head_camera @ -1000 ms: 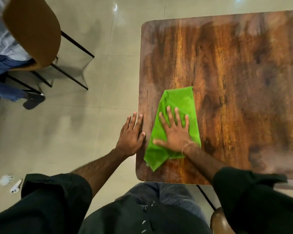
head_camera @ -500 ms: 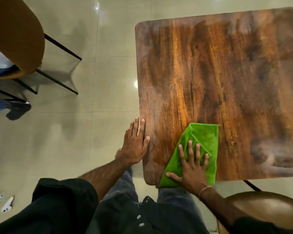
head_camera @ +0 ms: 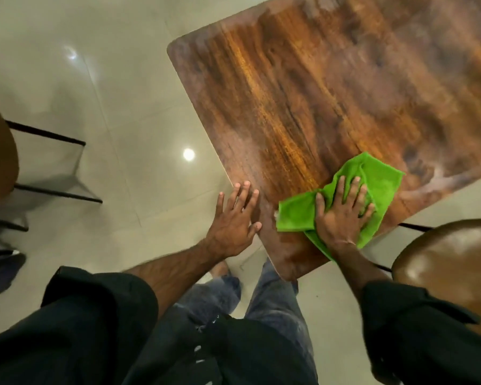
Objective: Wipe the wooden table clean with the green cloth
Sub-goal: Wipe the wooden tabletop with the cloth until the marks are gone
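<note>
- Head view: we find the right hand (head_camera: 342,215) flat on the green cloth (head_camera: 378,176), fingers straight and spread, palm pressing it onto the wooden table (head_camera: 317,93).
- We note the cloth lies bunched near the table's closest corner, reaching the near rim.
- We record the left hand (head_camera: 235,220) flat at the table's left edge, fingers straight and close together, gripping nothing, just beside the cloth but apart from it.
- A brown chair seat (head_camera: 450,262) stands nearby, lower right.

Left hand (head_camera: 233,220) and right hand (head_camera: 342,216) lie flat.
</note>
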